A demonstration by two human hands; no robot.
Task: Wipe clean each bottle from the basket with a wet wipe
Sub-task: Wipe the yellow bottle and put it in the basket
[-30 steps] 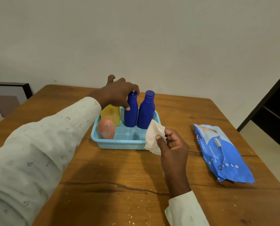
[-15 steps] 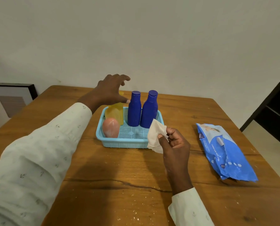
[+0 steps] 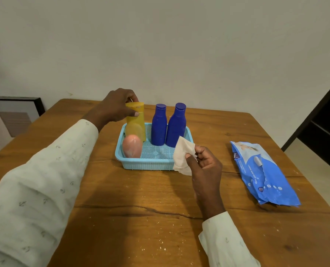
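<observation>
A light blue plastic basket (image 3: 147,166) sits in the middle of the wooden table. Inside it stand two dark blue bottles (image 3: 159,126) (image 3: 176,126), a yellow bottle (image 3: 136,124) at the back left and a pink rounded bottle (image 3: 132,146) at the front left. My left hand (image 3: 115,107) grips the yellow bottle by its cap, thumb and fingers curled round the top. My right hand (image 3: 204,164) pinches a crumpled white wet wipe (image 3: 183,157) just in front of the basket's right corner.
A blue pack of wet wipes (image 3: 262,173) lies flat on the table to the right. The wooden table (image 3: 141,199) has a crack running across its front part. A dark framed panel (image 3: 16,110) leans at the far left; a dark doorway is at right.
My left hand left the cap of the left dark blue bottle, swung left and now grips the yellow bottle's cap. The right hand with the wipe stayed in place.
</observation>
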